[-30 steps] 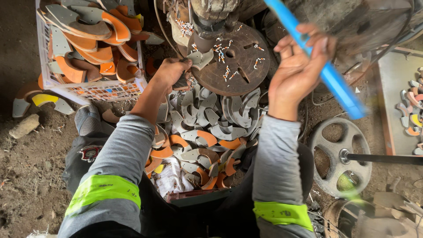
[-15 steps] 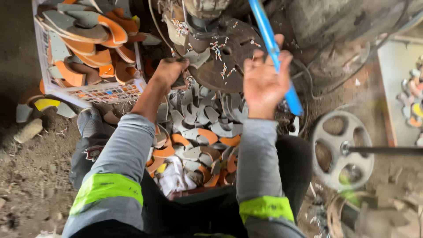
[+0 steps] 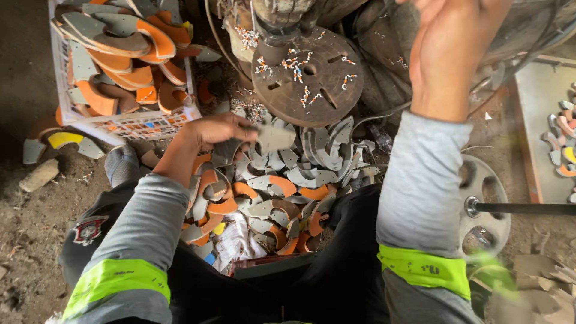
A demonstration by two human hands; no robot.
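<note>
While the white crate of orange and grey curved cutouts sits at our far left, our left hand pinches a flat grey piece between fingers and thumb, just above the heap of grey and orange offcuts. Beyond it lies the round rusty disc. Our right hand is raised high at the frame's top; we cannot tell how its fingers stand.

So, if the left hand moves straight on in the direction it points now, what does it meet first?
The left hand, holding a grey cut piece, points rightward. It would probably first meet the curved grey pieces heaped below the round brown disc, though depth is unclear.
</note>
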